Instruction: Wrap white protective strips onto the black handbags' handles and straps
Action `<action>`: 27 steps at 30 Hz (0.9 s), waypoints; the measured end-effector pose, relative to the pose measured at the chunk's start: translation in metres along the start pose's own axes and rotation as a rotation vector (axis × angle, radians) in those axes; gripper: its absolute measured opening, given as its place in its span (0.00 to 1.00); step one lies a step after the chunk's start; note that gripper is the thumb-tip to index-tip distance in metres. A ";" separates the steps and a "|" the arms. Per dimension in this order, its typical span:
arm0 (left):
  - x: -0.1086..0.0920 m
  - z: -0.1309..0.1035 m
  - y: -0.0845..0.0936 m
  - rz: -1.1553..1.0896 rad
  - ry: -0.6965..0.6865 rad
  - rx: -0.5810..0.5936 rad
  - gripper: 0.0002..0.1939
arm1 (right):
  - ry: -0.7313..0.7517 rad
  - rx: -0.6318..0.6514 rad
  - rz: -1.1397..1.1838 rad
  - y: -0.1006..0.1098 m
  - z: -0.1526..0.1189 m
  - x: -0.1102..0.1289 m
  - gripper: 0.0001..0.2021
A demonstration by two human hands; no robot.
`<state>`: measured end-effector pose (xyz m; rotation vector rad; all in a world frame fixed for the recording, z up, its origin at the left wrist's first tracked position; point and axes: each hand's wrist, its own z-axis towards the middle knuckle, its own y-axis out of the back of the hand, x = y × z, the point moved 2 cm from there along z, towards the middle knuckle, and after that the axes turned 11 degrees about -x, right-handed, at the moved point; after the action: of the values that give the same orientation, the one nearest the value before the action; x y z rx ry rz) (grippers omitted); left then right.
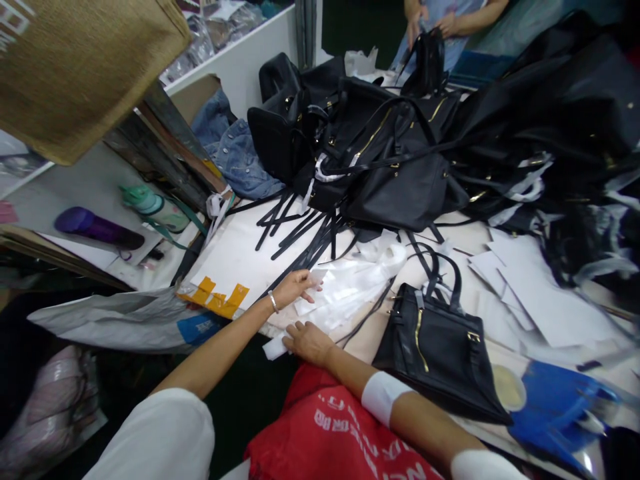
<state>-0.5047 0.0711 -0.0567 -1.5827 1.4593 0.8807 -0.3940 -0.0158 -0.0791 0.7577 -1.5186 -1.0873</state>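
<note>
My left hand (296,289), a bracelet on its wrist, reaches over the table's near edge with its fingers apart. Its fingertips are at crumpled white wrapping sheets (345,290); contact is hard to tell. Just below, the bent fingers of my right hand (311,343) close on a small white strip (275,347) that sticks out past the table edge. To the right of the sheets lies a black handbag (435,347) with a gold zip and two raised handles. Thin black straps (305,233) lie beyond my left hand.
A large heap of black bags (400,180) covers the back of the table. White cards (540,287) and a blue item (555,407) lie at right. Bottles, one purple (97,227), stand on the left shelf. Across the table, a person's hands (447,25) handle a black bag.
</note>
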 end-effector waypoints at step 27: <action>0.013 0.004 -0.005 -0.126 0.107 0.014 0.16 | -1.104 -0.707 1.318 0.021 -0.064 -0.032 0.15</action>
<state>-0.4983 0.0691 -0.0693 -1.7139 1.4178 0.7216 -0.3228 0.0050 -0.0716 -1.4136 -1.7342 -0.8081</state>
